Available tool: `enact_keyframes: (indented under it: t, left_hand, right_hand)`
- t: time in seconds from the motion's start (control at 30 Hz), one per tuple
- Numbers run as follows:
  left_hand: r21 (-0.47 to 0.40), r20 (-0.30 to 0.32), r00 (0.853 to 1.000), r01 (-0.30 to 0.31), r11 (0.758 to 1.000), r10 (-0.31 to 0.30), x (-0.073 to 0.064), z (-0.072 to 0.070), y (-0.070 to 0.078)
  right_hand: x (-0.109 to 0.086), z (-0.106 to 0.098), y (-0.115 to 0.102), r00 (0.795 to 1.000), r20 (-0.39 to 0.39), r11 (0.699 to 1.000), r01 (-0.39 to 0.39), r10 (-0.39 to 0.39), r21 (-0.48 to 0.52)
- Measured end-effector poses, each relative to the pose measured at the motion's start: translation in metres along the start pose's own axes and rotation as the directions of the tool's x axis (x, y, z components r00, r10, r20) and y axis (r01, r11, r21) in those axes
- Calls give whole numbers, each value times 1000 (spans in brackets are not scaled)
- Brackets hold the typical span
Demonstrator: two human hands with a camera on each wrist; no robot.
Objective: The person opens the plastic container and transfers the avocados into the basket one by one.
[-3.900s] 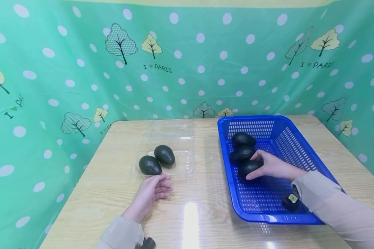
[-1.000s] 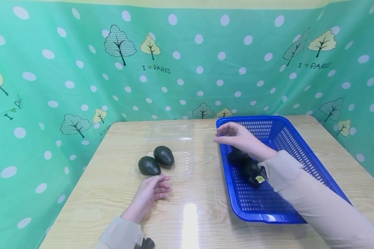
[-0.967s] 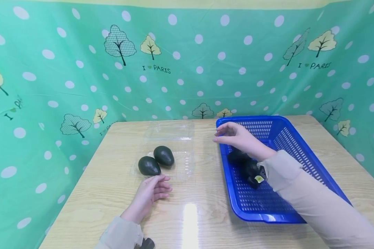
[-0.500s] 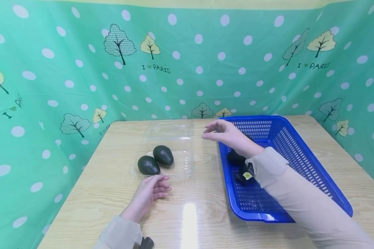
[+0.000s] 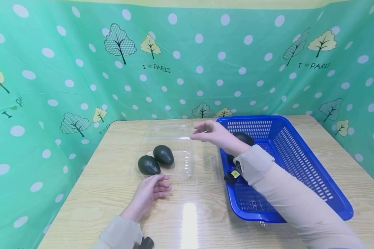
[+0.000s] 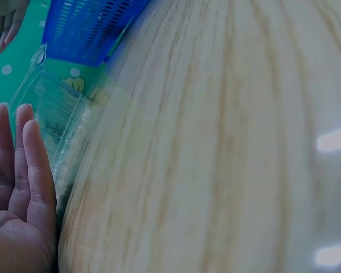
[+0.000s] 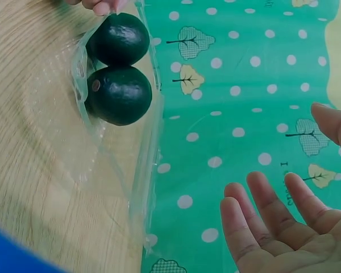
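Two dark green avocados, one nearer the front [image 5: 149,165] and one behind it [image 5: 163,155], lie side by side in the left part of a clear plastic clamshell container [image 5: 187,165]. Its lid is folded back. My left hand [image 5: 147,195] rests on the table at the container's front edge, fingers loosely bent and holding nothing. My right hand [image 5: 216,135] hovers between the container and the blue basket [image 5: 311,173], its fingertips over the container's right side. The right wrist view shows the right palm [image 7: 295,233] with nothing in it. In the basket an avocado [image 5: 243,138] shows; my right arm hides the rest.
A wooden table [image 5: 90,204] carries everything. Behind and at the sides hangs a green dotted curtain [image 5: 180,69]. The basket's raised left rim [image 5: 228,197] stands between the basket's inside and the container. A black wrist camera [image 5: 230,177] hangs under my right wrist.
Earlier my right hand gripped an avocado in the basket; it has let go and moved left over the rim towards the container, with nothing in it. My left hand stays put.
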State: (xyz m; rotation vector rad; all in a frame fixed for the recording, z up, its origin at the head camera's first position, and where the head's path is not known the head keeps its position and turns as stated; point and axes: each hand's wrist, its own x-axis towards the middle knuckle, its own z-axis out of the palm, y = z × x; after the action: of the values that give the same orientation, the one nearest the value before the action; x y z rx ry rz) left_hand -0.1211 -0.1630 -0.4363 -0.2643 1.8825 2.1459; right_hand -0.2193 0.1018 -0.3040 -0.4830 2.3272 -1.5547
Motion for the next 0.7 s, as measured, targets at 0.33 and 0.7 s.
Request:
enact_keyframes:
  t: [0.33, 0.7]
  left_hand:
    - [3, -9, 1000, -1, 1000, 1, 1, 0, -1]
    - [-5, -15, 1000, -4, 1000, 4, 3, 0, -2]
  right_hand:
    - [11, 14, -2, 999, 46, 999, -16, 17, -33]
    - [26, 27, -7, 996, 91, 1000, -11, 11, 0]
